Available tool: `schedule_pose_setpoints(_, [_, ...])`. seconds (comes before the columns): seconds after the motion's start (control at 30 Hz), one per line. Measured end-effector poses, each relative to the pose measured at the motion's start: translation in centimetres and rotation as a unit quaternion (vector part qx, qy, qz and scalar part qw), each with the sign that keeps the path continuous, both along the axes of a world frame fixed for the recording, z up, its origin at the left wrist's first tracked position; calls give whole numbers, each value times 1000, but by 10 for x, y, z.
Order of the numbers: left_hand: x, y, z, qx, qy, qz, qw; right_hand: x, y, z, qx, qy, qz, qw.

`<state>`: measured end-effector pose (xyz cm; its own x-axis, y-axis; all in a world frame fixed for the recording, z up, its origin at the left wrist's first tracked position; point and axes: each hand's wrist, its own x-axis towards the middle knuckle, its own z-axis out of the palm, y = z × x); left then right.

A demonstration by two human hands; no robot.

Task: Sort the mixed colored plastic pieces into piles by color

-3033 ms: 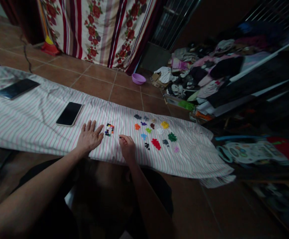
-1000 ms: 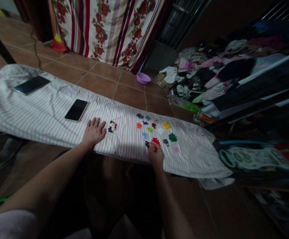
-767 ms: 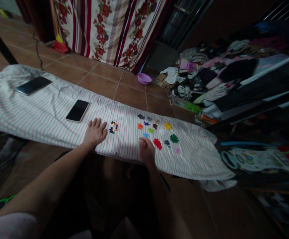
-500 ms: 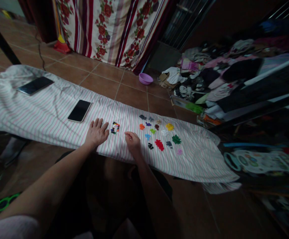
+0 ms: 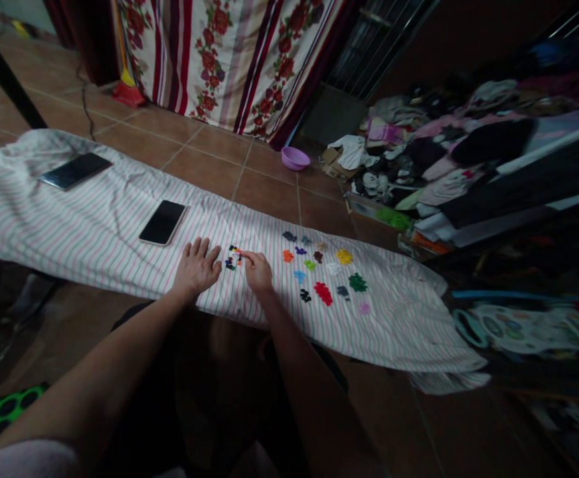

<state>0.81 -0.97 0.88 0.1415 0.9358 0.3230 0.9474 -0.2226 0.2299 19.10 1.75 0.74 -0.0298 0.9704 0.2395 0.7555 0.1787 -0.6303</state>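
My left hand (image 5: 198, 267) lies flat on the striped cloth (image 5: 120, 259), fingers spread, just left of a small ring of tiny coloured pieces (image 5: 230, 264). At the ring's right side, my right hand (image 5: 258, 271) has its thumb and forefinger pinched together, their tips at the ring's upper right edge. Whatever the pinch holds is too small to make out. Sorted by colour, several small heaps lie to the right, among them red pieces (image 5: 323, 293), green pieces (image 5: 358, 282), yellow pieces (image 5: 344, 256), orange pieces (image 5: 288, 255) and black pieces (image 5: 305, 295).
A phone (image 5: 163, 222) rests on the cloth beyond my left hand, and a larger dark device (image 5: 75, 171) lies farther left. On the tiled floor past the bench stands a purple basin (image 5: 295, 158). Clothes (image 5: 419, 146) are piled at the back right.
My right hand has moved left and slightly away from me, from beside the ring to its edge. The left hand stays flat in place. The whole view has shifted slightly.
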Motion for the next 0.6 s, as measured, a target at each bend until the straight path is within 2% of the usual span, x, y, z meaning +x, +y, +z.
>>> schedule_pose_setpoints(0.27, [0, 0, 1, 6, 4, 1, 1000, -2, 1, -1, -17, -33, -11, 999])
schedule_pose_setpoints(0.6, [1, 1, -1, 2, 17, 4, 1000, -9, 4, 7, -60, -74, -78, 992])
